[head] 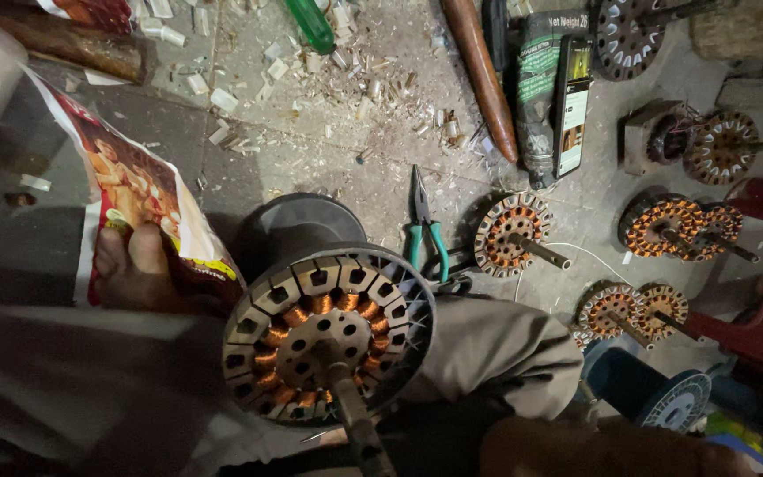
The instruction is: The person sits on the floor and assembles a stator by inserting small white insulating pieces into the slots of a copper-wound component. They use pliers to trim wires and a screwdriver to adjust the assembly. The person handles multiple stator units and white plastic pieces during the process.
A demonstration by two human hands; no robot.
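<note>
**Desk:** What do you have in front of you?

**Me:** I'm looking straight down at a fan stator (324, 334), a slotted steel disc with copper windings in part of its slots and a shaft (353, 411) running out toward six o'clock. It sits dead centre-low in my view, resting against my lap, with a dark round spool (298, 225) just behind it at twelve o'clock.

**Desk:** Hands?

**Me:** My left hand (139, 269) is at nine o'clock from the stator, fingers curled and clenched on a red and white printed packet (139, 190) that runs up toward eleven o'clock. My right hand (593, 446) is at four o'clock, low at the frame edge and dark; I cannot tell whether it grips anything.

**Desk:** And the floor around?

**Me:** Green-handled pliers (423, 231) lie at one o'clock, just beside the stator. Past them, at two o'clock, a smaller wound stator (512, 234) with its own shaft. More wound stators (677, 225) lie at three o'clock, well apart from mine. A phone (573, 106) with a lit screen lies up at one o'clock, beside a brown wooden handle (480, 75). Pale scraps of insulation (311, 79) litter the concrete at twelve o'clock.
</note>
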